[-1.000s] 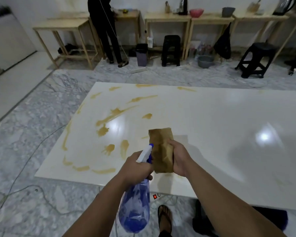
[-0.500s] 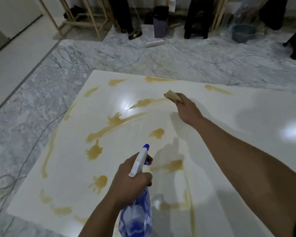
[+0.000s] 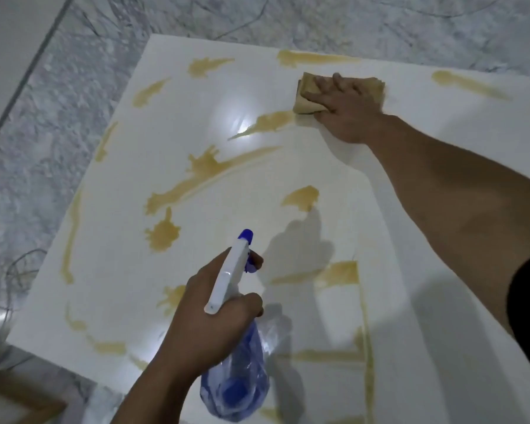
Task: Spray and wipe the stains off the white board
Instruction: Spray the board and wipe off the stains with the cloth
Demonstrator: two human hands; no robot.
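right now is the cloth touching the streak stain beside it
Touching: in the head view the cloth under the right hand meets the streak stain.

The board [image 3: 288, 166] lies flat on the floor [image 3: 43, 123] before me, with floor showing to its left and beyond its far edge. My right hand [image 3: 346, 108] is at the far side of the board, pressing the cloth [image 3: 306, 96] flat onto it; the cloth's near left corner touches the right end of a stain [image 3: 270, 122]. My left hand [image 3: 208, 319] is near me, above the board's near part, closed round the spray bottle [image 3: 236, 371], whose nozzle points away to the far side. More stains lie between my hands and to the left. Cables [image 3: 10, 276] lie on the floor left of the board.
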